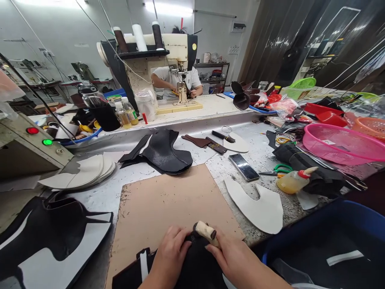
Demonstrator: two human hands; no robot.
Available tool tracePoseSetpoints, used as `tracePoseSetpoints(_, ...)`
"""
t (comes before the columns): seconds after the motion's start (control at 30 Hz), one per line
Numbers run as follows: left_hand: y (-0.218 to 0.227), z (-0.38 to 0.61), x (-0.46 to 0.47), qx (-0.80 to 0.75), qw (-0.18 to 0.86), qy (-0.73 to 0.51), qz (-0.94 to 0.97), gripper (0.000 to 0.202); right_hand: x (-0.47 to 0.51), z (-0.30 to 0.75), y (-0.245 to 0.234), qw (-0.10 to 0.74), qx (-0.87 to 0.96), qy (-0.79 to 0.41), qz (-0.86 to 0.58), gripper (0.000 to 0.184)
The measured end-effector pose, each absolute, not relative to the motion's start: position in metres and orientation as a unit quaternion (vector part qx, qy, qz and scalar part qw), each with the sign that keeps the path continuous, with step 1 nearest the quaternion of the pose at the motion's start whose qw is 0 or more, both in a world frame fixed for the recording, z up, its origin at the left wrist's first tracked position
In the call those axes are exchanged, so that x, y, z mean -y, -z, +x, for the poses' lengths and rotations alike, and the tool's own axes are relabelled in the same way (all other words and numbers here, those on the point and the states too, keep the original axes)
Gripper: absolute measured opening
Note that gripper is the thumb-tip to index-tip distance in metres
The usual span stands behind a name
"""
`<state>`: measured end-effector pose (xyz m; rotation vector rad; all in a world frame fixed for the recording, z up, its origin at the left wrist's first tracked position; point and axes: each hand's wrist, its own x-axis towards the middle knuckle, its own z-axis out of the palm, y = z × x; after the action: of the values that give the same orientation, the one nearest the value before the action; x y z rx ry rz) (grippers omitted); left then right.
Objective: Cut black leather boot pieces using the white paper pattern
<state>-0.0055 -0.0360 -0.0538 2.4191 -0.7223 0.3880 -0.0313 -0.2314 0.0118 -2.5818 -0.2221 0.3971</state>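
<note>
My left hand (171, 251) is closed at the bottom centre, its thumb and fingers pinching the edge of a black leather shoe-upper piece (200, 261). My right hand (231, 253) is closed around a small hammer (205, 230) with a tan, wrapped-looking head and dark ends. The right thumb and fingertips also rest against the black leather. Most of the hammer's handle is hidden in the hand. Beneath the work lies a tan cutting board (168, 204). A white strip (143, 265) shows on the black piece left of my left hand.
Black leather uppers (165, 154) lie beyond the board, others (60, 228) at left. Right are a phone (243, 167), white U-shaped piece (261, 206), scissors (275, 170), glue bottle (294, 181) and blue bin (345, 212). Behind stands a sewing machine (174, 44); a person sits behind it.
</note>
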Motion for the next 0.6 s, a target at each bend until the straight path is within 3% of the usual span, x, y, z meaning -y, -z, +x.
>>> tracePoseSetpoints(0.1,0.054,-0.007,0.032,0.307,0.260,-0.176,0.898,0.019,0.233,-0.031,-0.017,0.253,0.092,-0.141,-0.953,0.027)
tracePoseSetpoints(0.27,0.053,-0.011,0.032,0.340,0.222,-0.158,0.900,0.024,0.229,-0.030,-0.029,0.340,0.135,-0.082,-0.927,0.029)
tracePoseSetpoints(0.47,0.055,-0.011,0.031,0.350,0.199,-0.170,0.899,0.020,0.228,-0.029,-0.028,0.267,0.126,-0.131,-0.946,0.021)
tracePoseSetpoints(0.6,0.053,-0.011,0.031,0.355,0.197,-0.153,0.901,0.020,0.225,-0.030,-0.032,0.335,0.149,-0.086,-0.926,0.030)
